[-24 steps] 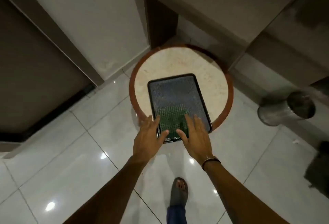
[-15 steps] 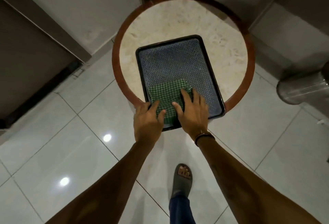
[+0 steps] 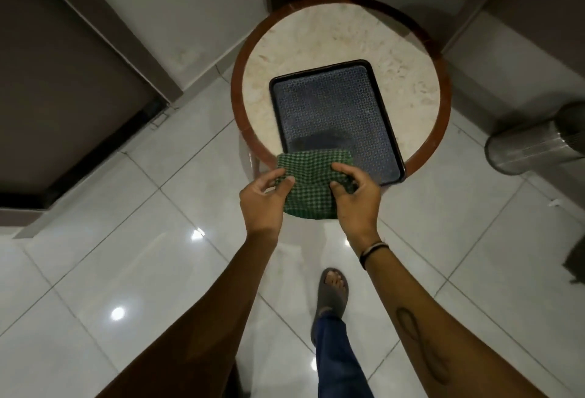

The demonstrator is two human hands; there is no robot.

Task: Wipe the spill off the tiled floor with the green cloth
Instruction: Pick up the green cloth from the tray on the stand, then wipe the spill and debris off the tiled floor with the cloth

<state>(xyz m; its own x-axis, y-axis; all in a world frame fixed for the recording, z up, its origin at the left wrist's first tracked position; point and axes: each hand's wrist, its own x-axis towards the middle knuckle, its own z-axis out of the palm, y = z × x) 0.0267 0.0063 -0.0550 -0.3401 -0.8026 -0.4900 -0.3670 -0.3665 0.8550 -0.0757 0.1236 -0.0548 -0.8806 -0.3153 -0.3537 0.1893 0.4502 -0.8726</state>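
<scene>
The green checked cloth [image 3: 311,182], folded, hangs in the air over the near edge of the black tray [image 3: 332,112]. My left hand [image 3: 264,199] pinches its left side and my right hand [image 3: 356,198] pinches its right side. The tray lies on a round marble-topped table [image 3: 348,36] with a red-brown rim. Glossy white floor tiles [image 3: 126,239] spread below; I cannot make out a spill on them.
A steel bin [image 3: 535,147] stands to the right of the table. A dark door [image 3: 63,81] and its frame lie at the left. My sandalled foot [image 3: 332,290] stands on the tiles below my hands. A dark object [image 3: 577,258] sits at the right edge.
Both hands reached onto the tray, took hold of the green cloth and lifted it off toward me. The tray now lies bare.
</scene>
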